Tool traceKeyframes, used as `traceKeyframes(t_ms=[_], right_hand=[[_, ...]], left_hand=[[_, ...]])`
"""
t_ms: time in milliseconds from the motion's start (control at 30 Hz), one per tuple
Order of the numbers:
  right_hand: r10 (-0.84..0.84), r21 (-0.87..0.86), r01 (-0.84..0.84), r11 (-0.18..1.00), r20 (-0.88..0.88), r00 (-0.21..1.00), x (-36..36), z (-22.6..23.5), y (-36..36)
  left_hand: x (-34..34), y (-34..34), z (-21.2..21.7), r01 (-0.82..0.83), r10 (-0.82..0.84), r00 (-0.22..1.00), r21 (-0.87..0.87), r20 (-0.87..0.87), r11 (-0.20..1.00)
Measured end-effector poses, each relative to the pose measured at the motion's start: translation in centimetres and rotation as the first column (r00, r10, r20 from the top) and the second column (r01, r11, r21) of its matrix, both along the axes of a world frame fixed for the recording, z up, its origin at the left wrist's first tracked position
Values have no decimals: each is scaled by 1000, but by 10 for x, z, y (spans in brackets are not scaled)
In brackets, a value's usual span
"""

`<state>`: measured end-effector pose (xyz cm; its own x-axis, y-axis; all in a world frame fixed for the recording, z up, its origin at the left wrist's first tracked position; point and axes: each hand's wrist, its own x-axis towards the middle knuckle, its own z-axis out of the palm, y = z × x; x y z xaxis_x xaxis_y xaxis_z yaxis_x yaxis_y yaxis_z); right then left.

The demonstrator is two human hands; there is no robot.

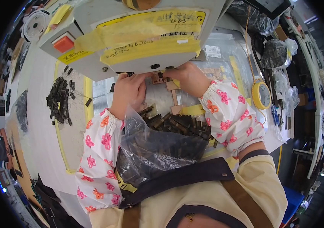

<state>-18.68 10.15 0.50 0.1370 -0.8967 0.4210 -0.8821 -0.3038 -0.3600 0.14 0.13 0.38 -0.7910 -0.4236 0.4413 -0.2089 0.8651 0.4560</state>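
Both hands work beneath the overhanging head of a grey bench machine (146, 65). My left hand (129, 91) has its fingers bent in toward the work spot, the tips partly hidden by the machine. From the other side comes my right hand (193, 79), thumb and fingers closed near a small dark part (160, 75) on a copper-coloured fixture (174, 97). What either hand pinches is too small to make out. Close to my body lies a clear plastic bag (158, 148), with many dark narrow pieces (181, 125) spilling from its mouth between my forearms.
A pile of small black parts with thin wires (58, 99) lies left, inside yellow tape. A red push button (63, 44) sits on the machine's left box. At right hangs a yellow-rimmed round dial (262, 95) beside a cord. Plastic-wrapped bundles (276, 55) stand at far right.
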Motion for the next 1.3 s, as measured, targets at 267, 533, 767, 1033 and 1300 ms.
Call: traceKeyframes(t_ms=[267, 533, 767, 1033, 1300], right_hand=[[34, -18, -36, 999, -73, 997, -3, 1, -2], [53, -5, -54, 999, -168, 984, -6, 9, -10], [65, -70, -71, 995, -92, 994, -5, -10, -3], [85, -33, -87, 996, -63, 994, -2, 5, 1], [62, -45, -69, 997, -148, 987, -9, 5, -7]], left_hand=[[1, 5, 5, -10, 25, 996, -177, 80, 984], [-3, -1, 14, -33, 64, 988, -210, 144, 977], [-1, 0, -13, -52, 47, 999, -274, -25, 960], [2, 6, -1, -85, 52, 991, -289, -120, 954], [-1, -4, -2, -99, 94, 995, -187, -34, 977]])
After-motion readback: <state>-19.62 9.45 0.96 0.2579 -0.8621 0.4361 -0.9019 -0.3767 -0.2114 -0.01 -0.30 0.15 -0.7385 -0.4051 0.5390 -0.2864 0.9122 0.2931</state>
